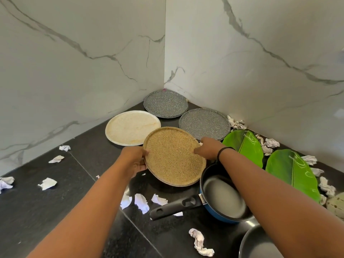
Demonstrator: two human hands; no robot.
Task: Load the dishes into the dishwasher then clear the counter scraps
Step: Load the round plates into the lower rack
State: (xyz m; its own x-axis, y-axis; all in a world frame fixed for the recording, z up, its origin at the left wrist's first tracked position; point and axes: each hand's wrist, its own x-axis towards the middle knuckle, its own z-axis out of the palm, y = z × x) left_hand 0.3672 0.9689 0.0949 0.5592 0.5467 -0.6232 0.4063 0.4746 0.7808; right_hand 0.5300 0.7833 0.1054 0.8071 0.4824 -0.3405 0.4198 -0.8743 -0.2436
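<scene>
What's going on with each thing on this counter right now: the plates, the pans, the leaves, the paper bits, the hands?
Tan plate: tilted, lifted, held by both hands.
Left hand: grips the plate's left rim.
Right hand: holds its right rim.
White plate: flat on counter.
Grey plates: flat near the corner.
Blue pan: upright, empty.
Leaves: flat by the wall.
Paper scraps: crumpled, scattered.

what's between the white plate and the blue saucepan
The tan speckled plate, held at its edges by the left hand and right hand, lies between the white plate and blue saucepan in the head view.
</scene>
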